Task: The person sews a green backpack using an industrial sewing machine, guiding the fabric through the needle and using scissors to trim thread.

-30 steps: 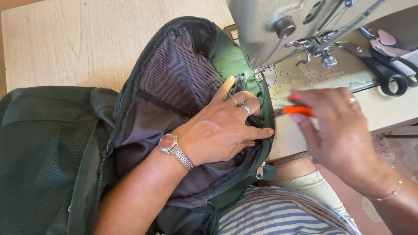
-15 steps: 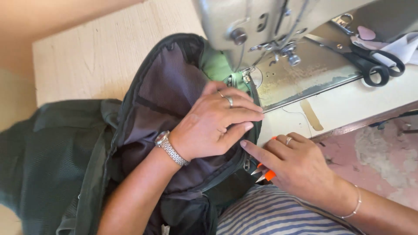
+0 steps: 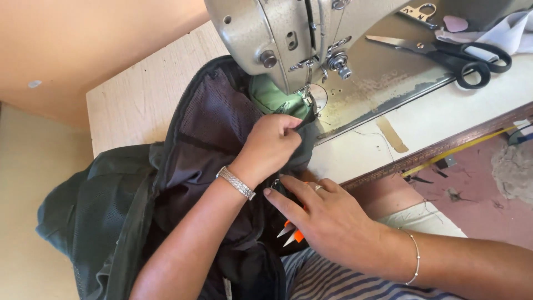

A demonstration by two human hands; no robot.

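L hand (image 3: 272, 145) has its grip pinched together on the edge of a dark backpack (image 3: 183, 183), right by the needle of a grey sewing machine (image 3: 277, 33). Backpack sits on the pale worktop (image 3: 133, 105) w/ its lower part hanging off the front edge. R hand (image 3: 327, 214) lies flat on the fabric, fingers apart, over small orange thread snips (image 3: 294, 232). Black scissors (image 3: 455, 53) lie well apart, behind the machine.

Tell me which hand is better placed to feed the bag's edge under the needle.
Probably the left hand: it already pinches the dark bag beside the sewing machine needle. The right hand lies lower, over orange-handled snips.
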